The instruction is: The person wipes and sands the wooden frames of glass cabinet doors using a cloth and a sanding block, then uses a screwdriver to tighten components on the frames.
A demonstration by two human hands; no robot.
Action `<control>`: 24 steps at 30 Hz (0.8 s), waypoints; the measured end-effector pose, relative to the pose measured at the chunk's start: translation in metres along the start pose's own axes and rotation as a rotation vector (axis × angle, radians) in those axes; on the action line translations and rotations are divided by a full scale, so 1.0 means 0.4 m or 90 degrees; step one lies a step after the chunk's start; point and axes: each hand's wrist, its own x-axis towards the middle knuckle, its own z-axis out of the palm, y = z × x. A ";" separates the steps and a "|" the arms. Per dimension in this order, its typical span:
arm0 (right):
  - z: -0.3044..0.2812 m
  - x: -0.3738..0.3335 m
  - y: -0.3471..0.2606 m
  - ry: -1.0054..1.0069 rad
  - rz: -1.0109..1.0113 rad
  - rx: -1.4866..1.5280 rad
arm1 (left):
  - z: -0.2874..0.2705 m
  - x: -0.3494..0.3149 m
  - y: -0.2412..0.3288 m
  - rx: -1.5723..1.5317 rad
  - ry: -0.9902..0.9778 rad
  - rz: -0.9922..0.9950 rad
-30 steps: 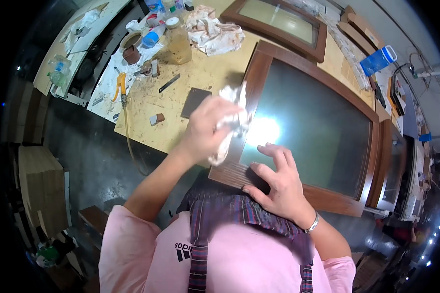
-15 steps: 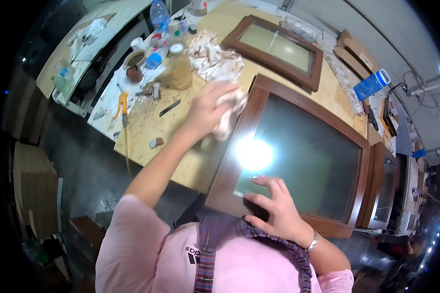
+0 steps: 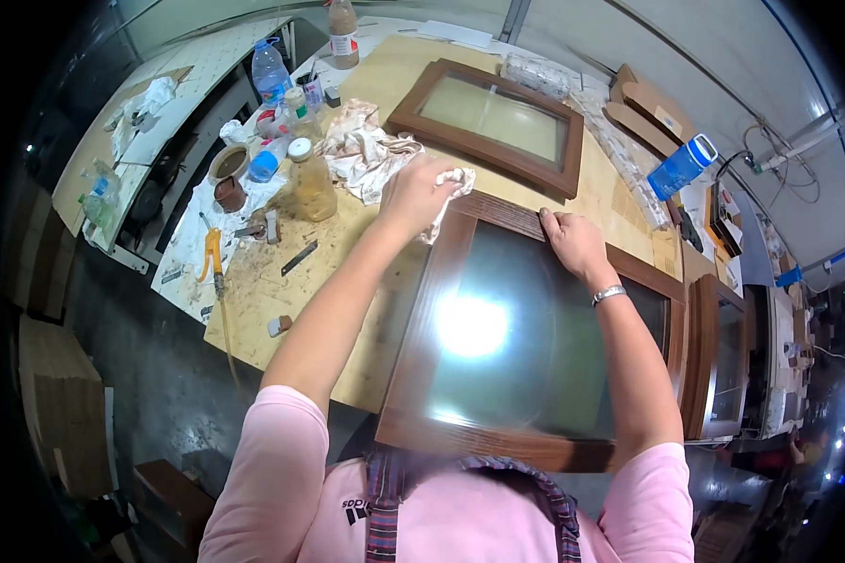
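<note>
A brown wooden frame with a glass pane lies before me, its near edge close to my apron. At its far left corner, my left hand is closed round a crumpled white rag, which touches the wood there. My right hand grips the far rail, thumb on top and the other fingers mostly hidden behind the edge. A bright lamp reflection shows on the glass. Beyond the left hand lies a larger stained cloth.
A smaller glazed wooden frame lies farther back on the worktable. To the left stand a jar of yellowish liquid, plastic bottles, a yellow-handled air gun and a dark flat blade. A blue carton sits at right.
My right hand has moved from the near left part of the glass to the far rail and now holds it. The left hand with the rag has reached the far left corner.
</note>
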 end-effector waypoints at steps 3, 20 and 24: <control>0.005 -0.014 0.019 0.040 -0.018 -0.006 | -0.021 -0.063 0.059 0.065 -0.027 0.099; -0.006 -0.024 -0.021 0.001 0.003 0.026 | 0.029 -0.006 0.083 0.143 -0.098 0.226; -0.014 -0.022 -0.015 0.020 -0.013 0.029 | 0.010 0.006 0.098 0.197 -0.143 0.253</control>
